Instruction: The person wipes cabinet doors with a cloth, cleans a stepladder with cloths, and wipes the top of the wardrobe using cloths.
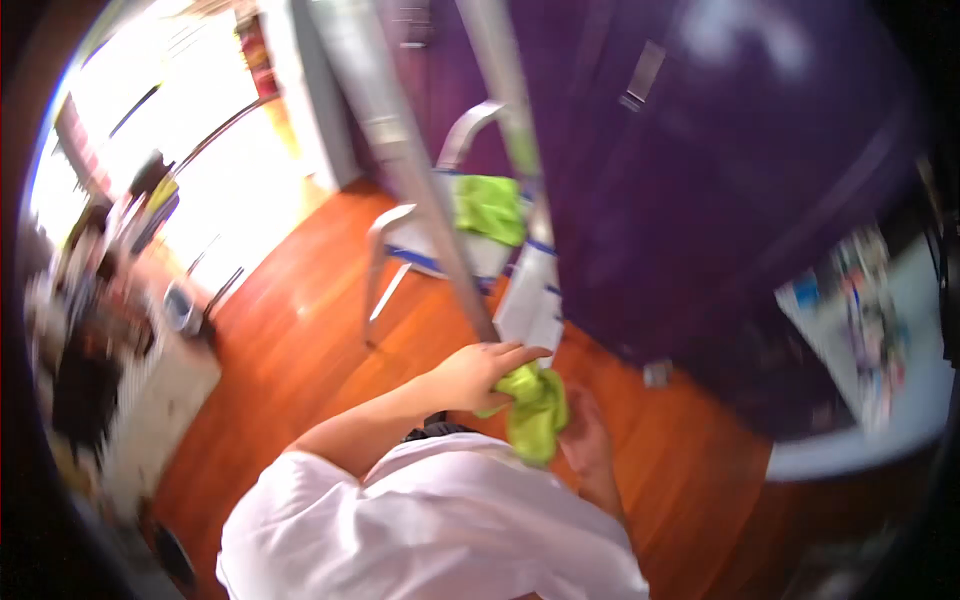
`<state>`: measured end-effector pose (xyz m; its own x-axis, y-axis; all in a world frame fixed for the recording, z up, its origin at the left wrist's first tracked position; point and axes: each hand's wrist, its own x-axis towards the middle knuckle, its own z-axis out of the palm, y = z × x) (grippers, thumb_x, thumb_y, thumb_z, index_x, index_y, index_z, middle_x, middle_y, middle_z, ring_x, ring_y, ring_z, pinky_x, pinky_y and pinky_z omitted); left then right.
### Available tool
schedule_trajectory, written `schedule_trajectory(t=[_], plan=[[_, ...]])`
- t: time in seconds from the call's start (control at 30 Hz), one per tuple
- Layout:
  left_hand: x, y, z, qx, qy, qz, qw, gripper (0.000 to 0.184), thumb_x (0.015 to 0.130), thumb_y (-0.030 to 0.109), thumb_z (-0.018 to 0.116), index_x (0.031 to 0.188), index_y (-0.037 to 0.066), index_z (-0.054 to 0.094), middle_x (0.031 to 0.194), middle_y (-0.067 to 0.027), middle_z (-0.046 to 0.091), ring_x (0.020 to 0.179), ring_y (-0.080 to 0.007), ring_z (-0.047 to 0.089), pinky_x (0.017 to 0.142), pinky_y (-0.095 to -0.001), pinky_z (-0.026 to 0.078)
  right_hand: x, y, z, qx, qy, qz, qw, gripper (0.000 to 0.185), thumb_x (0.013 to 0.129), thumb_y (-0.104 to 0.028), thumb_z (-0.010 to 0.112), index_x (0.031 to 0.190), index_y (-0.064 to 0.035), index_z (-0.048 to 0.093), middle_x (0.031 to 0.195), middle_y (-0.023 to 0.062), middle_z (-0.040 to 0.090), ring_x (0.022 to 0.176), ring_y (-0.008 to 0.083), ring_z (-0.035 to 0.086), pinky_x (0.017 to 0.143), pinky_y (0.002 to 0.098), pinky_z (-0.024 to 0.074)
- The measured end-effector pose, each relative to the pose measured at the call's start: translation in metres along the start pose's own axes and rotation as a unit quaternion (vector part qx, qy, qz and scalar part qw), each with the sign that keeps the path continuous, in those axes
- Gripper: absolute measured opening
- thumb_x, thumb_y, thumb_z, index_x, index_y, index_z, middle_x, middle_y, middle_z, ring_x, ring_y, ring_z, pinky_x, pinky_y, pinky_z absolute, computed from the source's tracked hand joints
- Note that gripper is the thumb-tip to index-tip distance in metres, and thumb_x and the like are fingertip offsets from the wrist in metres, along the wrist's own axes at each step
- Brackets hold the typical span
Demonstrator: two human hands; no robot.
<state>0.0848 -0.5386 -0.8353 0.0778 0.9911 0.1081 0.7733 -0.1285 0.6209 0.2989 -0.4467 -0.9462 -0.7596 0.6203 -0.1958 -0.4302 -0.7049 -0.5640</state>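
Observation:
My left hand [478,377] is closed on a lime-green cloth [538,415], which hangs in front of my white shirt. Close to the cloth's right edge is my right hand [588,438], somewhat blurred, its fingers apparently stretched out; whether it touches the cloth is unclear. A second green cloth [488,208] lies on a white step or seat with blue edging, within a metal stepladder-like frame [405,150]. Just beyond my hands a white panel with blue edging [532,300] slants downward.
A large glossy purple cabinet front [680,190] rises behind the frame. To the right, a white surface [850,455] carries blurred small items. A pale box-like unit [160,420] with clutter and a grey cup-like container [182,308] stands left. The floor [290,320] is reddish wood.

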Motion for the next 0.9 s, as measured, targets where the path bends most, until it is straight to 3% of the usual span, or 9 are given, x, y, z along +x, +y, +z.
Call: schedule_trajectory(t=[0.07, 0.13, 0.2, 0.3, 0.4, 0.47, 0.6, 0.8, 0.9], plan=[[-0.011, -0.012, 0.001, -0.07, 0.215, -0.005, 0.974, 0.061, 0.064, 0.011, 0.07, 0.121, 0.012, 0.051, 0.109, -0.0139, 0.058, 0.101, -0.035, 0.058, 0.089, -0.0415, 0.047, -0.007, -0.01, -0.039, 0.015, 0.039, 0.039, 0.998, 0.028, 0.096, -0.03, 0.048, 0.112, -0.0081, 0.055, 0.105, 0.0088, 0.061, 0.099, 0.0226, 0.058, 0.084, 0.0375, 0.0468], [-0.02, -0.026, -0.003, -0.042, 0.435, 0.023, 0.899, 0.052, 0.065, 0.012, 0.071, 0.115, 0.011, 0.056, 0.123, -0.0178, 0.051, 0.112, -0.037, 0.053, 0.093, -0.0422, 0.044, -0.02, -0.014, -0.069, -0.009, 0.116, 0.066, 0.991, 0.028, 0.095, -0.036, 0.05, 0.107, -0.0115, 0.057, 0.097, 0.0053, 0.063, 0.091, 0.0203, 0.058, 0.079, 0.0351, 0.0459], [-0.032, -0.018, -0.015, -0.033, 0.54, -0.031, 0.84, 0.05, 0.069, 0.015, 0.071, 0.117, 0.013, 0.058, 0.139, -0.0252, 0.034, 0.128, -0.0422, 0.036, 0.101, -0.0465, 0.036, -0.038, -0.01, -0.1, -0.02, 0.163, 0.076, 0.983, 0.028, 0.094, -0.038, 0.051, 0.105, -0.0132, 0.058, 0.094, 0.0037, 0.062, 0.088, 0.0193, 0.058, 0.077, 0.0343, 0.0458], [-0.02, -0.021, -0.047, 0.001, 0.507, -0.092, 0.857, 0.053, 0.076, 0.021, 0.069, 0.127, 0.024, 0.056, 0.147, -0.0334, 0.009, 0.14, -0.0453, 0.005, 0.111, -0.0492, 0.017, -0.048, 0.004, -0.132, -0.039, 0.26, 0.105, 0.959, 0.026, 0.092, -0.039, 0.053, 0.097, -0.0144, 0.059, 0.09, 0.0022, 0.062, 0.084, 0.0177, 0.058, 0.074, 0.0322, 0.0459], [0.004, -0.02, -0.051, 0.01, 0.523, -0.132, 0.842, 0.051, 0.078, 0.032, 0.069, 0.127, 0.027, 0.057, 0.145, -0.0384, 0.0, 0.137, -0.0513, 0.007, 0.111, -0.0496, 0.016, -0.073, 0.039, -0.166, -0.084, 0.305, 0.158, 0.935, 0.024, 0.091, -0.04, 0.054, 0.092, -0.016, 0.059, 0.085, 0.0012, 0.062, 0.081, 0.0169, 0.059, 0.069, 0.0321, 0.0455], [0.019, -0.032, -0.052, 0.052, 0.535, -0.129, 0.833, 0.05, 0.078, 0.03, 0.07, 0.127, 0.029, 0.057, 0.147, -0.0346, -0.01, 0.138, -0.0496, 0.01, 0.113, -0.0437, 0.018, -0.093, 0.058, -0.183, -0.137, 0.275, 0.206, 0.929, 0.023, 0.091, -0.04, 0.054, 0.09, -0.017, 0.058, 0.081, 0.0006, 0.063, 0.079, 0.0162, 0.059, 0.064, 0.0316, 0.0444], [0.04, -0.043, -0.052, 0.09, 0.531, -0.178, 0.823, 0.056, 0.077, 0.031, 0.071, 0.13, 0.025, 0.054, 0.144, -0.038, -0.009, 0.13, -0.059, 0.018, 0.11, -0.0473, 0.023, -0.142, 0.116, -0.283, -0.198, 0.307, 0.232, 0.901, 0.026, 0.091, -0.038, 0.054, 0.092, -0.0127, 0.062, 0.084, 0.007, 0.064, 0.079, 0.0227, 0.061, 0.073, 0.0394, 0.049], [0.035, -0.067, -0.073, 0.128, 0.489, -0.162, 0.847, 0.073, 0.075, 0.023, 0.071, 0.14, 0.016, 0.04, 0.146, -0.0357, -0.011, 0.125, -0.0607, 0.026, 0.1, -0.0544, 0.036, -0.16, 0.151, -0.242, -0.353, 0.313, 0.277, 0.837, 0.029, 0.09, -0.037, 0.055, 0.097, -0.0098, 0.062, 0.088, 0.0082, 0.064, 0.083, 0.0233, 0.061, 0.075, 0.0392, 0.0487], [0.033, -0.075, -0.084, 0.142, 0.486, -0.143, 0.85, 0.073, 0.075, 0.015, 0.068, 0.141, 0.016, 0.038, 0.146, -0.0365, -0.012, 0.123, -0.0598, 0.031, 0.1, -0.0503, 0.038, -0.161, 0.159, -0.219, -0.393, 0.31, 0.271, 0.823, 0.031, 0.089, -0.037, 0.056, 0.099, -0.0083, 0.062, 0.091, 0.0089, 0.064, 0.084, 0.0236, 0.061, 0.077, 0.0392, 0.0486]])
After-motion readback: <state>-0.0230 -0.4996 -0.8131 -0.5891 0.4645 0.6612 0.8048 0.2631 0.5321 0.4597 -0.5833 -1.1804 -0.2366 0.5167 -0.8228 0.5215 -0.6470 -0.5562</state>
